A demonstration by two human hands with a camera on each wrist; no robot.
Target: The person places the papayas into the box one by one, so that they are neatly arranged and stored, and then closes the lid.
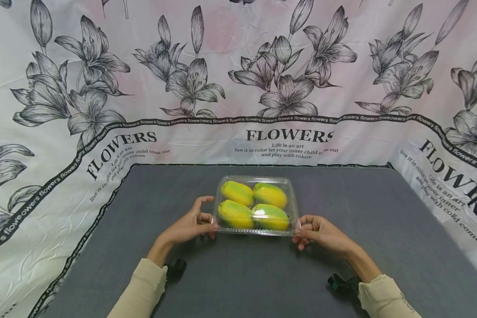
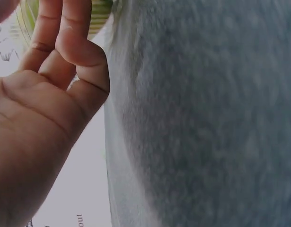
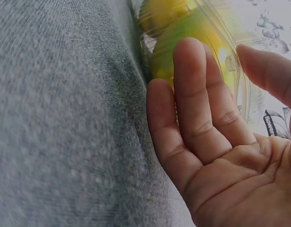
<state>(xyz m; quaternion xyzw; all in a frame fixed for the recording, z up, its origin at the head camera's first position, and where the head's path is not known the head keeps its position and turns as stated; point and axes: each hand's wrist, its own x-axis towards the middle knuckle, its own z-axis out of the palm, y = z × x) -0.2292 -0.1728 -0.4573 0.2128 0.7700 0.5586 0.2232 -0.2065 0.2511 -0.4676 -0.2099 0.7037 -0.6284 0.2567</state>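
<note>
A clear plastic clamshell container point(image 1: 256, 232) sits near the middle of the grey table, its lid down over several yellow-green mangoes point(image 1: 235, 214). At its front left corner my left hand point(image 1: 188, 224) pinches the rim, with the index finger reaching along the left side. My right hand point(image 1: 322, 232) holds the front right corner between thumb and fingers. In the right wrist view, the fingers point(image 3: 190, 94) overlap the container wall and the thumb lies by the rim. Only a small part of the ribbed container point(image 2: 100, 19) shows past the fingers in the left wrist view.
The grey table point(image 1: 254, 282) reaches back to a white cloth backdrop point(image 1: 206, 145) printed with flowers and lettering, which also rises along both sides. A black wrist strap point(image 1: 342, 284) is by the right sleeve, another dark one point(image 1: 177, 268) by the left.
</note>
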